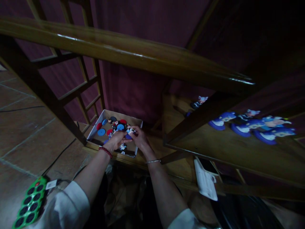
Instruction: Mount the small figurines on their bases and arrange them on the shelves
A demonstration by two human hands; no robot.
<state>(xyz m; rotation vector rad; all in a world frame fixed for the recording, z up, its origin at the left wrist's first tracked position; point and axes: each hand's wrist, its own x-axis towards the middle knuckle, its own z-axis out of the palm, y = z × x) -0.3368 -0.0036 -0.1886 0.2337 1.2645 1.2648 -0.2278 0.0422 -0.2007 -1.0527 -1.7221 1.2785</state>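
While both hands work low over a cardboard box (pixel 124 115), the right hand (pixel 140 138) seems to pinch a small blue-and-white figure (pixel 130 130) at the box's front right corner. The left hand (pixel 115 141) curls in beside it, grip hidden. Red and blue discs (pixel 101 132) lie in the box; right of it, similar figures (pixel 274 122) lie on a wooden shelf (pixel 238 152). Fingertip pinches suit pieces this small.
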